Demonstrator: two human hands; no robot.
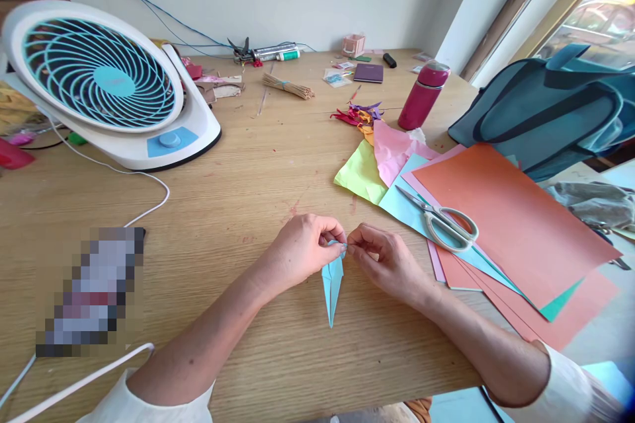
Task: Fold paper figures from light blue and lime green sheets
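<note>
A light blue piece of folded paper [332, 287] hangs point-down over the table from my left hand [307, 248]. My left thumb and fingers pinch its upper end, which they partly cover. Close on the right, my right hand [389, 261] has its thumb and index finger pinched together against the paper's top corner, beside the left fingertips. The paper narrows to a long sharp tip with a crease down its middle. How much of the corner lies between the right fingertips is hard to see.
Scissors [451, 228] lie on stacked coloured paper [510, 211] at the right. Behind are crumpled paper [364, 172], a red bottle [424, 96] and a teal bag [540, 112]. A fan [114, 82] and a blurred-out phone [94, 291] with white cables are on the left.
</note>
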